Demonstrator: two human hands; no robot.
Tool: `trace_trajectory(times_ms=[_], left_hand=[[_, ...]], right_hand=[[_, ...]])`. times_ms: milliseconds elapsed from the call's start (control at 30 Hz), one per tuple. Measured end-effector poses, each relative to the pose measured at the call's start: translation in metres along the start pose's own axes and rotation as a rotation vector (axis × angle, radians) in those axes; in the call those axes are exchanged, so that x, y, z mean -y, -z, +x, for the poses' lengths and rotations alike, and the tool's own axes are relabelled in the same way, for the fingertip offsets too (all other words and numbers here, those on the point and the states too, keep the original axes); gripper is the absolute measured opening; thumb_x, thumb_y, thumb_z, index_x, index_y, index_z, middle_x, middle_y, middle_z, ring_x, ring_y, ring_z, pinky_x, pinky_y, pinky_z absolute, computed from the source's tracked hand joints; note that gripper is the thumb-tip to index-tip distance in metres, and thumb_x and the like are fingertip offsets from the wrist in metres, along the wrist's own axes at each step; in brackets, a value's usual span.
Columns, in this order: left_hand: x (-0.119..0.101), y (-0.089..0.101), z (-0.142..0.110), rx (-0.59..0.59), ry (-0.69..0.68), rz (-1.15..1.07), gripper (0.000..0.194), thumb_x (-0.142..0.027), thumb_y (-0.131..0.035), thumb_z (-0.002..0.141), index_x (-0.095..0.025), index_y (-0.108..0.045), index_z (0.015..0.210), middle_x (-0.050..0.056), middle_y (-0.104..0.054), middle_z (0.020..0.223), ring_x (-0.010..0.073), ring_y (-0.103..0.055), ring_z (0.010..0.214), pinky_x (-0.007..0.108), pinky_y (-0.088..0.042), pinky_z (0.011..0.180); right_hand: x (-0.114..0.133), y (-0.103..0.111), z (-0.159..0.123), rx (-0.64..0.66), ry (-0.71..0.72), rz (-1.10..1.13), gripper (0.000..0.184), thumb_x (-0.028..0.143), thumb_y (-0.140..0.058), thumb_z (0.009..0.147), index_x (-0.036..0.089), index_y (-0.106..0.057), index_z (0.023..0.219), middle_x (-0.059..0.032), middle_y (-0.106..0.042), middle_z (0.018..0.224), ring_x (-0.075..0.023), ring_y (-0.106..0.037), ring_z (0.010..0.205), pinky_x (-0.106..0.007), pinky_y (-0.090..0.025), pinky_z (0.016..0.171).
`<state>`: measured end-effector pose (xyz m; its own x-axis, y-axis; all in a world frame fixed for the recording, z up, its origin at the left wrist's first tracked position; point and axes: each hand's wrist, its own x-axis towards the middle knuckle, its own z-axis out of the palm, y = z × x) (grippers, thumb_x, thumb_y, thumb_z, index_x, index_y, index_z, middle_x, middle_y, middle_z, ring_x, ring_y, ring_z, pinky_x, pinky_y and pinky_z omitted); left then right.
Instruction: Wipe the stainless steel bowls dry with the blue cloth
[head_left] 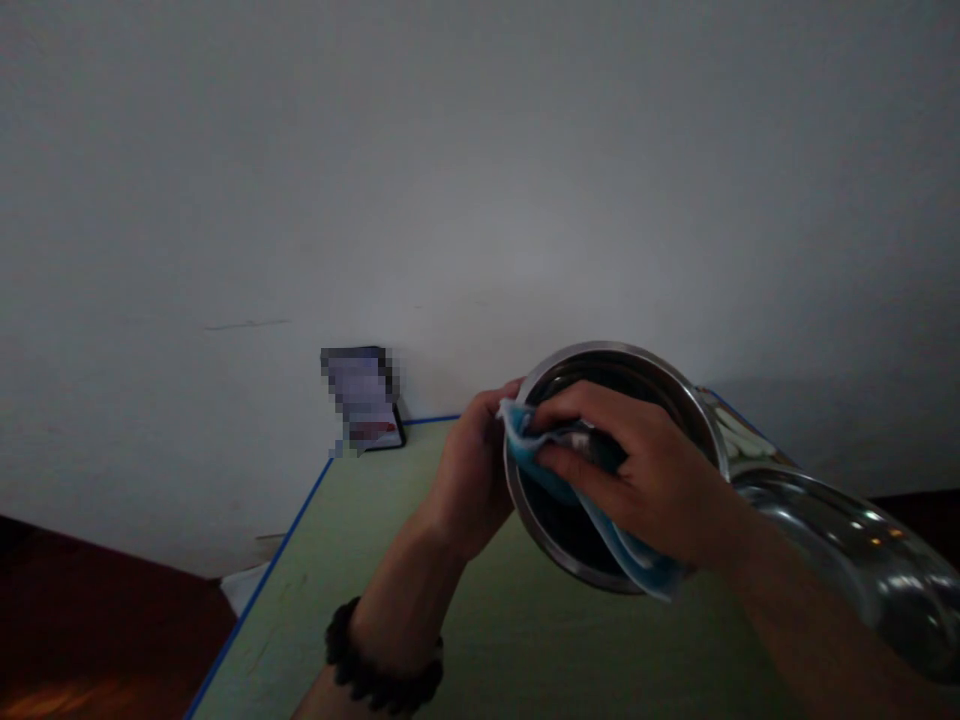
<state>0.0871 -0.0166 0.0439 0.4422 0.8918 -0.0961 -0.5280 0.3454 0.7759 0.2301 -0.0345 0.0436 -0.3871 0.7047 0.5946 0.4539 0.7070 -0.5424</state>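
A round stainless steel bowl is tilted with its opening facing me, above the table. My left hand grips its left side; the fingertips are hidden behind the bowl. Inside the opening, my right hand is closed on a blue cloth with white edges. The cloth presses against the bowl's left rim, and its tail hangs down across the lower rim. A dark beaded bracelet circles my left wrist.
A large shiny metal basin sits at the right, beside some pale objects that I cannot make out. A phone leans against the wall at the back left. The greenish table has blue edging.
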Motion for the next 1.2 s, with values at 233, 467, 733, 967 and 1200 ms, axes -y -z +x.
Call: trace_trajectory(times_ms=[233, 467, 733, 967, 1200], left_hand=[[0.014, -0.008, 0.0, 0.173, -0.012, -0.037, 0.04, -0.041, -0.036, 0.089, -0.017, -0.058, 0.112, 0.005, -0.069, 0.096, 0.0209, -0.059, 0.101, 0.03, -0.042, 0.089], [0.019, -0.006, 0.003, -0.099, -0.081, 0.035, 0.037, -0.043, -0.044, 0.085, -0.018, -0.063, 0.103, 0.002, -0.07, 0.091, 0.0176, -0.06, 0.097, 0.026, -0.043, 0.086], [0.011, 0.0, 0.004, -0.118, 0.002, -0.014, 0.037, -0.041, -0.047, 0.082, -0.011, -0.066, 0.091, 0.005, -0.07, 0.077, 0.0207, -0.062, 0.088, 0.031, -0.044, 0.083], [0.011, -0.001, 0.004, -0.113, 0.056, -0.003, 0.035, -0.038, -0.045, 0.083, -0.011, -0.067, 0.081, 0.004, -0.068, 0.068, 0.0192, -0.063, 0.081, 0.029, -0.046, 0.079], [0.013, 0.001, 0.004, -0.162, -0.024, 0.04, 0.036, -0.044, -0.051, 0.08, -0.013, -0.065, 0.089, 0.002, -0.068, 0.075, 0.0179, -0.062, 0.084, 0.027, -0.045, 0.08]], right_hand=[[-0.003, -0.015, -0.003, -0.411, -0.167, -0.099, 0.019, 0.023, -0.054, 0.083, 0.021, -0.053, 0.101, -0.0019, -0.062, 0.097, -0.0145, -0.058, 0.092, -0.029, -0.046, 0.08], [-0.004, -0.015, -0.005, -0.227, -0.075, -0.093, 0.025, 0.025, -0.057, 0.081, 0.021, -0.054, 0.106, -0.0034, -0.062, 0.104, -0.0172, -0.057, 0.099, -0.033, -0.045, 0.085], [0.0, -0.007, -0.004, 0.07, -0.032, 0.013, 0.023, 0.024, -0.061, 0.078, 0.023, -0.057, 0.101, -0.0013, -0.062, 0.103, -0.0159, -0.055, 0.099, -0.033, -0.042, 0.089], [0.003, -0.008, -0.003, 0.105, -0.061, 0.01, 0.018, 0.021, -0.061, 0.078, 0.021, -0.057, 0.095, 0.0006, -0.061, 0.097, -0.0125, -0.055, 0.093, -0.027, -0.042, 0.084], [0.004, -0.014, -0.004, -0.045, -0.056, -0.031, 0.022, 0.018, -0.058, 0.08, 0.019, -0.054, 0.101, -0.0016, -0.06, 0.099, -0.0127, -0.055, 0.094, -0.027, -0.042, 0.085]])
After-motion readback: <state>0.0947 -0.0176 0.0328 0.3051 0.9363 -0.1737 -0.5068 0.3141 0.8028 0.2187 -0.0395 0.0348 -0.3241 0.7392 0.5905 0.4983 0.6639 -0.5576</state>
